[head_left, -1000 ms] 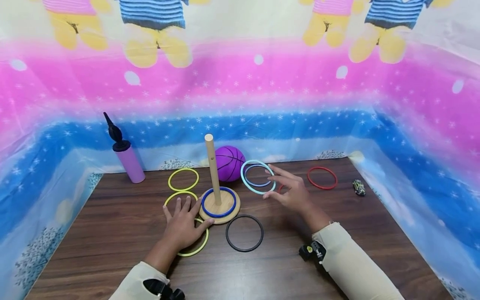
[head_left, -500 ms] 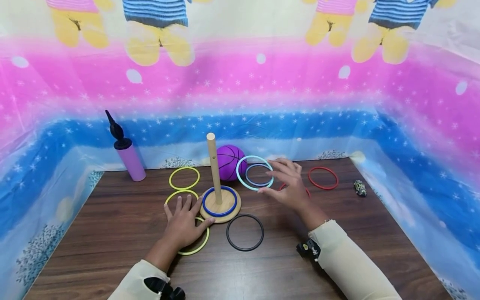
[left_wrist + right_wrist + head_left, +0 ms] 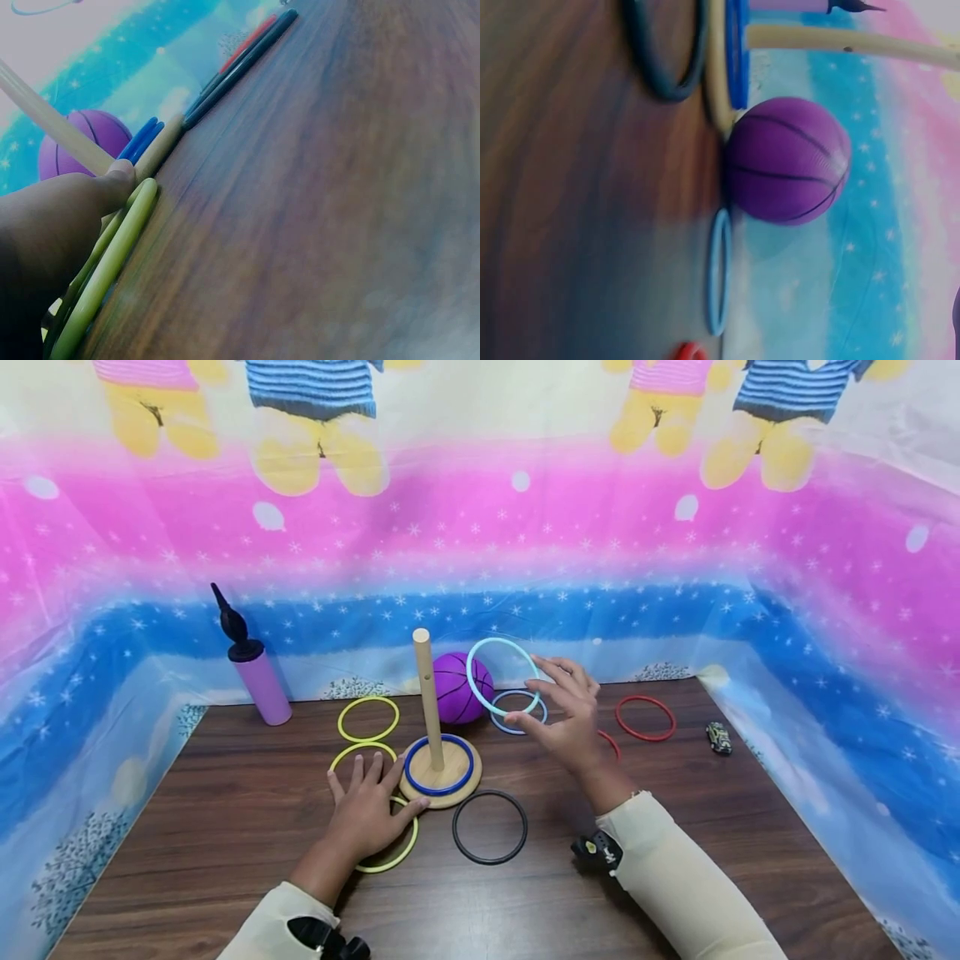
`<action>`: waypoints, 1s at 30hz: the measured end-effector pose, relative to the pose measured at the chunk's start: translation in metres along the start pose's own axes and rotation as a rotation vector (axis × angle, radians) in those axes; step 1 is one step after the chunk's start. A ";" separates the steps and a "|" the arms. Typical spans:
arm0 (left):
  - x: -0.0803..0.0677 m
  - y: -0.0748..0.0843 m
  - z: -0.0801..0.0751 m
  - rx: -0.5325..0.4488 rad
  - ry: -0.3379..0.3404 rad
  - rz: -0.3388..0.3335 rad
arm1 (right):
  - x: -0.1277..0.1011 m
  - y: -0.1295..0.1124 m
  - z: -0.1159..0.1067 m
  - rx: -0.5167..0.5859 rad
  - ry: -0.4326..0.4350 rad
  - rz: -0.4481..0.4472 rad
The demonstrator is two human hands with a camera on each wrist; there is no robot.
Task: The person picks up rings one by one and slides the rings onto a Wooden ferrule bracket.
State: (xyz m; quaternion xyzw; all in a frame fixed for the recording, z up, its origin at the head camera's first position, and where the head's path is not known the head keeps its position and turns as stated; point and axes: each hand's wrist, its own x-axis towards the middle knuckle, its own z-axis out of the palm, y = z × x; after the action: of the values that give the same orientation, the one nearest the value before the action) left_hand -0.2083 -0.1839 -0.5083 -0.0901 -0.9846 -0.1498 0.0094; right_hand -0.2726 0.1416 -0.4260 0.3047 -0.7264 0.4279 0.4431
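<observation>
My right hand (image 3: 566, 714) pinches a turquoise ring (image 3: 469, 672) between thumb and fingers, raised above the tabletop in front of the purple ball. My left hand (image 3: 367, 814) lies with fingers spread over the yellow rings, its thumb and index finger at the edge of a round wooden base (image 3: 472, 785). From that base rises a wooden peg (image 3: 429, 702), and a dark blue ring (image 3: 438, 792) lies around its foot. In the left wrist view the thumb (image 3: 116, 180) shows at the base beside a yellow ring (image 3: 112, 277). The right wrist view shows neither hand nor turquoise ring.
On the table are a black ring (image 3: 490, 862), a light blue ring (image 3: 519, 732), and two red rings, one (image 3: 646, 740) in full view and another (image 3: 617, 747) partly behind my hand. A purple basketball (image 3: 457, 689), a hand pump (image 3: 262, 689) and a toy car (image 3: 718, 737) stand farther back.
My right hand has lifted the turquoise ring and carried it slightly left, up from over the light blue ring. The left hand has stayed in place.
</observation>
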 end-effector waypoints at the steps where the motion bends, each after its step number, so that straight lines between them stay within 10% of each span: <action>1: 0.000 0.000 0.000 0.000 0.000 0.000 | 0.003 -0.002 0.002 0.002 0.013 -0.009; 30: 0.000 -0.001 0.001 0.001 0.020 0.016 | 0.046 -0.050 0.052 0.034 0.011 -0.034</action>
State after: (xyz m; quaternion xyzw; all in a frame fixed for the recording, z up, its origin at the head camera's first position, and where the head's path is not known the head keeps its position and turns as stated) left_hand -0.2084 -0.1847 -0.5100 -0.0965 -0.9837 -0.1502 0.0204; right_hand -0.2711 0.0697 -0.3796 0.3220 -0.7115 0.4342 0.4489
